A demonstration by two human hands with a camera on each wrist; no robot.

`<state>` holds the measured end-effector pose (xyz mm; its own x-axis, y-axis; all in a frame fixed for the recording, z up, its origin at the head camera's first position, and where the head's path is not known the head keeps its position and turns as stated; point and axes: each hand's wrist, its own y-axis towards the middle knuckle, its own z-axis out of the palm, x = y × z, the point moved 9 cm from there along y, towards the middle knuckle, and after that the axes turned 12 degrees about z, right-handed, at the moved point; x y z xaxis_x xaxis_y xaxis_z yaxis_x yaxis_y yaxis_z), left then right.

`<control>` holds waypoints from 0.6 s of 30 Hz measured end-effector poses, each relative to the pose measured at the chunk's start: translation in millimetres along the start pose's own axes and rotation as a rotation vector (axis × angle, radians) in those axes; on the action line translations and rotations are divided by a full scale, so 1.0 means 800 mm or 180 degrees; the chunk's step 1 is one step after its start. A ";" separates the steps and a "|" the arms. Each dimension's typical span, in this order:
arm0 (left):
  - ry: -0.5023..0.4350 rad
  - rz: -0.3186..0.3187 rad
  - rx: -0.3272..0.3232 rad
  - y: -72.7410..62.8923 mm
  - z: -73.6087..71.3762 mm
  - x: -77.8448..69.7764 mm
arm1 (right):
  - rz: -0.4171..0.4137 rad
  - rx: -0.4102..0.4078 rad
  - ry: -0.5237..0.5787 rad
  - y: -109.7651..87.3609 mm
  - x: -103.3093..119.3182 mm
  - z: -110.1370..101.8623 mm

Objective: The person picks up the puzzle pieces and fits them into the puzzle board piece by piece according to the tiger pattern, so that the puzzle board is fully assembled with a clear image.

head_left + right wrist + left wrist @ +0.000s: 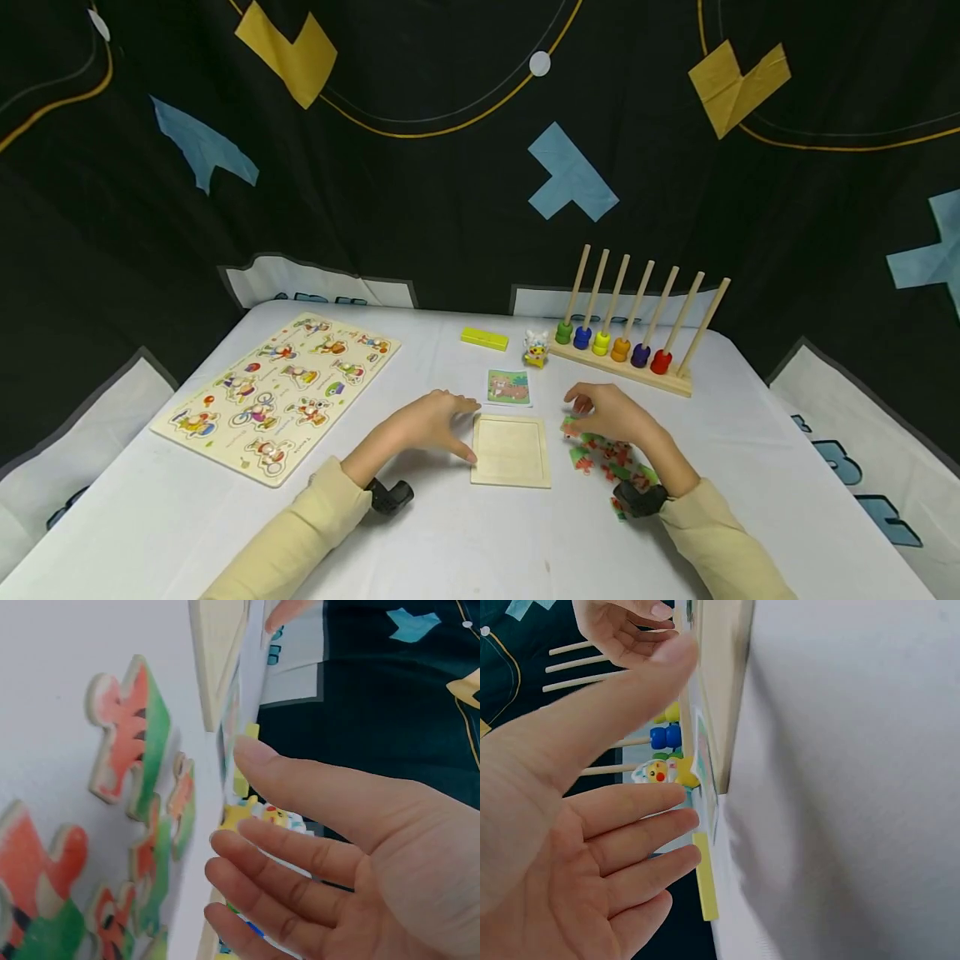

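Observation:
In the head view, a square wooden puzzle tray with a raised rim lies in the middle of the white table. My left hand is at its left side, thumb close to the rim, fingers spread and holding nothing. Loose jigsaw pieces in red, green and black lie to the right of the tray. Over them hovers my right hand, its fingers loosely bent and nothing between them. The right wrist view shows one jigsaw piece flat on the table beside that hand. A small picture card lies just behind the tray.
A large wooden picture board covers the left of the table. At the back stand a yellow block, a small figurine and a wooden rack with coloured beads on upright pegs. A dark curtain hangs behind.

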<state>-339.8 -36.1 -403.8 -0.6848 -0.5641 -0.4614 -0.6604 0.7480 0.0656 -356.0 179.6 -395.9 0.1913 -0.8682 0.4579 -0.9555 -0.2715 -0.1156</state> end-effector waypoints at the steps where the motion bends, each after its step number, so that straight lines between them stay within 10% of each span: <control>1: -0.0014 0.0001 0.0005 0.001 0.001 0.000 | 0.0058 0.0015 0.0016 0.001 -0.003 0.002; 18: 0.0013 -0.0055 0.0093 0.000 0.016 0.000 | 0.0180 0.0106 0.0106 0.004 -0.015 0.015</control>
<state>-336.0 -32.0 -415.1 -0.6747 -0.5784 -0.4585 -0.6628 0.7481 0.0317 -358.4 184.6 -412.1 0.1292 -0.8683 0.4789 -0.9564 -0.2366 -0.1710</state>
